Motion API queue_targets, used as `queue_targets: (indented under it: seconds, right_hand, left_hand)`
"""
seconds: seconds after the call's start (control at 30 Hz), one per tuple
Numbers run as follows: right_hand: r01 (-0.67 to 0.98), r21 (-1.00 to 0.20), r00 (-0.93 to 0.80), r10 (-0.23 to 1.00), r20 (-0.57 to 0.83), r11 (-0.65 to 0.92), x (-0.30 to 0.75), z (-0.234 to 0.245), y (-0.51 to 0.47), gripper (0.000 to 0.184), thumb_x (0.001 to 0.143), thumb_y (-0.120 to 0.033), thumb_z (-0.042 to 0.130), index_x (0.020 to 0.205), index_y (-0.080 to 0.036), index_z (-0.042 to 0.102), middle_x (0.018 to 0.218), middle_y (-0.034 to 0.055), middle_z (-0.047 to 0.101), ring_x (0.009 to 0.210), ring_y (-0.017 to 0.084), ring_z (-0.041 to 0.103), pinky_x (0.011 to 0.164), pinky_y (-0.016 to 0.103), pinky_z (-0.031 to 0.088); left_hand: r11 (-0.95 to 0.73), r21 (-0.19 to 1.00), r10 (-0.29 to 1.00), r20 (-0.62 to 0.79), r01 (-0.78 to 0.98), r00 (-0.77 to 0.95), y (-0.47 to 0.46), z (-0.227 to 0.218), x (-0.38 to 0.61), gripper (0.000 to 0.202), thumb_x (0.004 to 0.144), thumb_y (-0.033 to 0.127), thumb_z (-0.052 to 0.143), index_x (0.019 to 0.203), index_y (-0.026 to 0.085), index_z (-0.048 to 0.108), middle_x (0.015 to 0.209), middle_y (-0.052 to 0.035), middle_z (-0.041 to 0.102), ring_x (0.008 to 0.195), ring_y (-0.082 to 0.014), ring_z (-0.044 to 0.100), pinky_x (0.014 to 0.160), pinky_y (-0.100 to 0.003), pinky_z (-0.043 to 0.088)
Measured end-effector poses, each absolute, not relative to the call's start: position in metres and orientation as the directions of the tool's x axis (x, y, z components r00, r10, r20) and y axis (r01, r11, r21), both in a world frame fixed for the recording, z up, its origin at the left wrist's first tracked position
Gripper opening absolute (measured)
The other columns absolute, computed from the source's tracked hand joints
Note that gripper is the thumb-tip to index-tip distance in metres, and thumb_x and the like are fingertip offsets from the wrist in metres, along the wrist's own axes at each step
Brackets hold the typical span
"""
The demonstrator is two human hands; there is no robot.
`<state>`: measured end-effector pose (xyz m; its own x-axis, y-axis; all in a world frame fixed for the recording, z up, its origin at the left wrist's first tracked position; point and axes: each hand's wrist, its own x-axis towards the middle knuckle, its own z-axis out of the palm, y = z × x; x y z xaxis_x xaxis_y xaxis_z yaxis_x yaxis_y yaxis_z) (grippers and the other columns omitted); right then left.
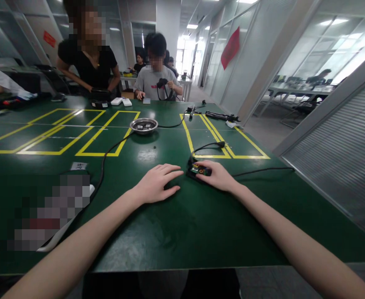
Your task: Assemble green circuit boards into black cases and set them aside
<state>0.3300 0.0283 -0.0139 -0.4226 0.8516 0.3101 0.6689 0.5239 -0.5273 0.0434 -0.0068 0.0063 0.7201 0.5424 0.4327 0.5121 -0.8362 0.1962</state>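
Observation:
My right hand (216, 175) is closed around a small black device with an exposed circuit board (197, 169), low over the green table. Coloured parts show on the board between thumb and fingers. Black cables run from around the device, one toward a plug (221, 144) behind it and one off to the right. To its left, my left hand (160, 182) holds nothing. Its fingers and thumb are apart and point at the device, with a small gap between. Whether this palm rests on the table cannot be made out.
A metal bowl (144, 126) with silvery parts inside stands farther back. Its neighbour, a black cable (104, 164), runs toward a blurred-out white-edged object (58, 207) at left. Yellow tape (98, 154) marks the table. A black folded stand (222, 116) lies back right. Two people face me across the table.

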Motion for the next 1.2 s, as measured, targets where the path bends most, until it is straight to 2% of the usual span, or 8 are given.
queue_targets:
  seconds: [0.1,0.23,0.43,0.57,0.73,0.83,1.0,1.2]
  right_hand:
    - [0.405,-0.571,-0.715,0.636,0.288,0.714,0.292,-0.009,0.001,0.036,0.088,-0.028,0.072,0.122,-0.017,0.073,0.108,0.0098,0.075,0.096,0.024,0.073,0.087,0.035,0.058]
    - [0.276,-0.584,-0.785,0.530,0.321,0.763,0.275,-0.005,-0.019,0.035,0.088,-0.023,0.072,0.123,-0.018,0.072,0.118,0.0105,0.074,0.107,0.024,0.072,0.094,0.034,0.056]
    - [0.478,-0.425,-0.652,0.635,0.414,0.768,0.291,-0.001,-0.009,0.030,0.089,-0.034,0.074,0.117,-0.022,0.070,0.111,0.0082,0.075,0.096,0.022,0.073,0.080,0.030,0.055]
    - [0.738,-0.336,-0.493,0.808,0.323,0.585,0.305,0.001,0.003,0.035,0.080,-0.053,0.080,0.089,-0.021,0.067,0.078,0.0034,0.071,0.069,0.020,0.067,0.062,0.027,0.046]
    - [0.607,-0.525,-0.541,0.794,0.277,0.597,0.311,0.002,0.003,0.019,0.085,-0.038,0.070,0.084,-0.020,0.062,0.074,0.0002,0.068,0.059,0.013,0.058,0.054,0.023,0.040]
    - [0.514,-0.587,-0.604,0.749,0.270,0.626,0.304,0.001,-0.004,0.009,0.089,-0.025,0.061,0.083,-0.019,0.065,0.072,0.0007,0.068,0.059,0.013,0.059,0.056,0.023,0.043]
    - [0.535,-0.536,-0.633,0.730,0.257,0.653,0.285,-0.009,-0.010,0.009,0.093,-0.020,0.063,0.090,-0.019,0.071,0.080,0.0032,0.074,0.068,0.016,0.066,0.064,0.026,0.046]
    - [0.586,-0.499,-0.588,0.758,0.281,0.639,0.275,-0.015,-0.011,0.008,0.094,-0.019,0.064,0.092,-0.020,0.072,0.086,0.0046,0.076,0.074,0.018,0.068,0.067,0.027,0.046]
  left_hand:
    - [-0.828,0.274,0.560,0.417,0.489,0.715,-0.012,0.010,0.046,0.039,0.088,0.041,0.071,0.118,0.017,0.065,0.119,-0.0116,0.071,0.110,-0.0273,0.066,0.095,-0.040,0.052]
    - [-0.787,0.374,0.601,0.286,0.490,0.747,-0.014,0.011,0.048,0.036,0.078,0.048,0.078,0.094,0.020,0.063,0.084,-0.0021,0.069,0.079,-0.0210,0.066,0.076,-0.032,0.050]
    - [-0.773,0.332,0.626,0.257,0.541,0.736,-0.011,0.008,0.046,0.075,0.076,0.049,0.083,0.138,0.019,0.054,0.117,-0.0103,0.071,0.104,-0.0288,0.066,0.092,-0.040,0.051]
    - [-0.772,0.315,0.629,0.247,0.552,0.737,-0.009,0.006,0.044,0.080,0.081,0.051,0.080,0.147,0.019,0.049,0.124,-0.0132,0.069,0.111,-0.0301,0.064,0.096,-0.042,0.051]
    - [-0.783,0.295,0.616,0.246,0.547,0.749,-0.009,0.009,0.042,0.084,0.080,0.053,0.081,0.149,0.018,0.049,0.127,-0.0140,0.069,0.114,-0.0305,0.064,0.098,-0.042,0.051]
    - [-0.793,0.287,0.602,0.240,0.537,0.761,-0.009,0.010,0.042,0.072,0.079,0.052,0.082,0.139,0.018,0.059,0.128,-0.0136,0.069,0.115,-0.0306,0.064,0.100,-0.042,0.050]
    - [-0.787,0.267,0.613,0.248,0.556,0.750,-0.007,0.007,0.041,0.038,0.084,0.041,0.078,0.113,0.017,0.072,0.120,-0.0107,0.071,0.111,-0.0290,0.065,0.098,-0.042,0.050]
    - [-0.783,0.268,0.619,0.265,0.561,0.739,-0.006,0.008,0.040,0.027,0.085,0.033,0.074,0.108,0.018,0.073,0.110,-0.0084,0.071,0.103,-0.0264,0.066,0.092,-0.039,0.052]
